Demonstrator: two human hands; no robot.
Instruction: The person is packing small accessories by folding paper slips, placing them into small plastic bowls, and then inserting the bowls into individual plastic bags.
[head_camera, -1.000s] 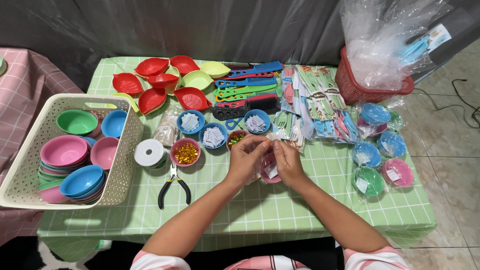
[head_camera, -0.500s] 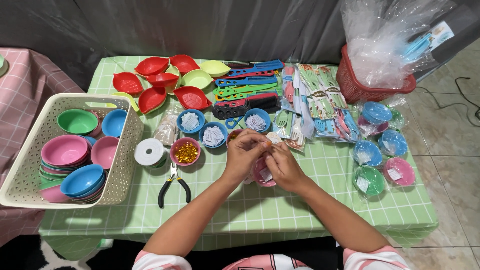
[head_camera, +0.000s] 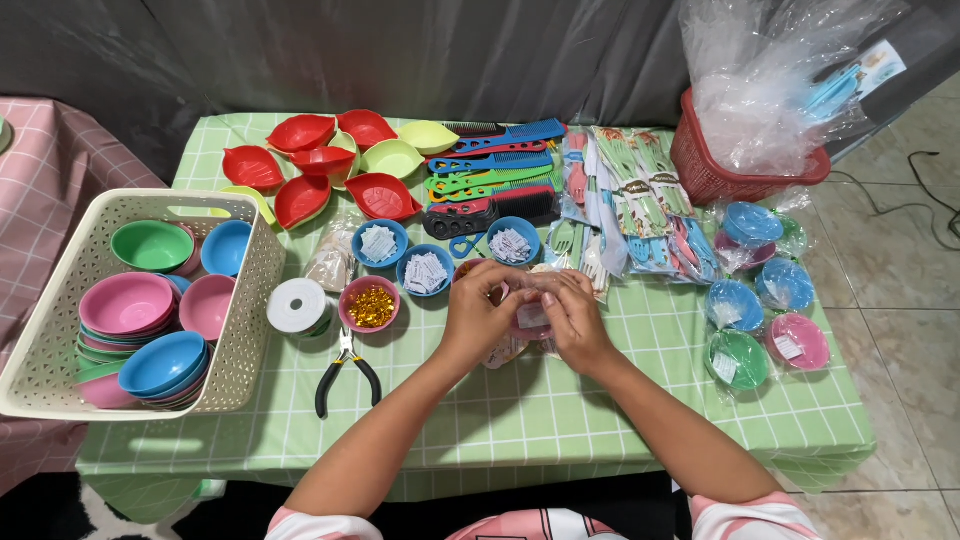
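Pink plastic shows between two bare hands at the middle of a green checked tablecloth (head_camera: 560, 400): the left hand (head_camera: 480, 315) and the right hand (head_camera: 575, 320) meet with fingers curled around a small pink bowl wrapped in clear film (head_camera: 528, 318), gripping it from both sides just above the cloth. How tightly each hand closes cannot be told, as the fingers overlap.

Just behind the hands stand three small blue bowls of white paper slips (head_camera: 427, 268), with a pink bowl of gold foil pieces (head_camera: 371, 304) beside them to the left. A white spool of ribbon (head_camera: 297, 305) sits next to that bowl, and black-handled pliers (head_camera: 345, 372) lie in front of it on the cloth.

Further left, a cream perforated basket (head_camera: 60, 310) holds stacked round bowls in pink, blue and green. At the far edge lie red and pale green leaf-shaped dishes (head_camera: 330, 165), and beside them a row of combs (head_camera: 495, 165) in blue, green, red and black. Packets of plastic cutlery (head_camera: 640, 200) fan out to the right of the combs.

Right of the hands, wrapped blue, green and pink bowls (head_camera: 755, 320) rest in a cluster, well apart from them. A red basket stuffed with clear plastic bags (head_camera: 745, 130) stands at the table's far right corner.
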